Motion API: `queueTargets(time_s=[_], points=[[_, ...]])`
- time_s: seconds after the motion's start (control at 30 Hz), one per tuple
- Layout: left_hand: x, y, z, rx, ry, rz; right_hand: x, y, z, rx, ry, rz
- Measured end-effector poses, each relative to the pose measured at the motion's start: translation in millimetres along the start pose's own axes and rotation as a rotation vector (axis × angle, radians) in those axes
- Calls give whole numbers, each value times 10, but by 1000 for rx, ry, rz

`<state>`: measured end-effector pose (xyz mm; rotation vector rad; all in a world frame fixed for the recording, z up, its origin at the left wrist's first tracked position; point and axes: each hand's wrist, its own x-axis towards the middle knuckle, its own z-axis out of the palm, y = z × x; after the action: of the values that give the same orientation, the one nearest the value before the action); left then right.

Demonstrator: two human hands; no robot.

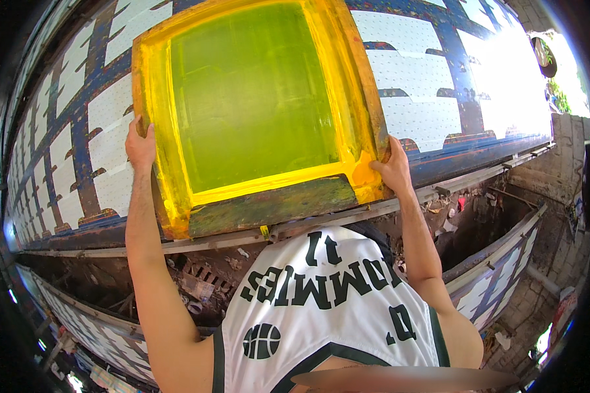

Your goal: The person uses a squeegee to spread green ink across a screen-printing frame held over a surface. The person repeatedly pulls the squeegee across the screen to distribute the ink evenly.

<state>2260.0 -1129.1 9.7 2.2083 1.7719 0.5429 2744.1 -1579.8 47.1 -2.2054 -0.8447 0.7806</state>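
Clearly, the long table [471, 105] takes up most of the view, its dark blue, paint-flecked top running off to both sides and bearing rows of white pieces [406, 72] with stepped outlines and small speckles; strong light washes out those toward the right. Behind the person, a second table [491, 291] carries similar white pieces, and between the two runs a dirty, littered gap [196, 278]. Over the near part of the first table sits the framed screen [255, 98], squarish and slightly turned, with an olive-green mesh and a worn wooden border; its near end reaches past the table's edge, though whether its underside touches the top cannot be told. A white jersey [321, 268] with dark trim and lettering covers the person's torso, just beside that near end. Along the table's near edge runs a narrow rail [478, 173]. Bright yellow ink [335, 98] lies in thick bands around the mesh, and a dark, stained strip [275, 206] crosses the screen's near side. The left hand [139, 144] grips the left border below its middle; the right hand [394, 169] is closed around the near right corner, thumb over the yellow-smeared face and fingers at the outer edge. Smallest are a red scrap [461, 204] in the gap and a yellow dab [265, 232] just below the strip.
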Motion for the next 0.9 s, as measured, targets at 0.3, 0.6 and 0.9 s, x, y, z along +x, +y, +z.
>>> queueTargets(time_s=[0.3, 0.6, 0.9], points=[[120, -2, -92, -31, -59, -29, -119, -260, -301, -4, 72, -106], [85, 1314, 368, -25, 25, 85, 352, 602, -1477, 100, 70, -57], [-693, 3386, 1428, -24, 43, 73, 935, 2195, -3212, -98, 167, -62]])
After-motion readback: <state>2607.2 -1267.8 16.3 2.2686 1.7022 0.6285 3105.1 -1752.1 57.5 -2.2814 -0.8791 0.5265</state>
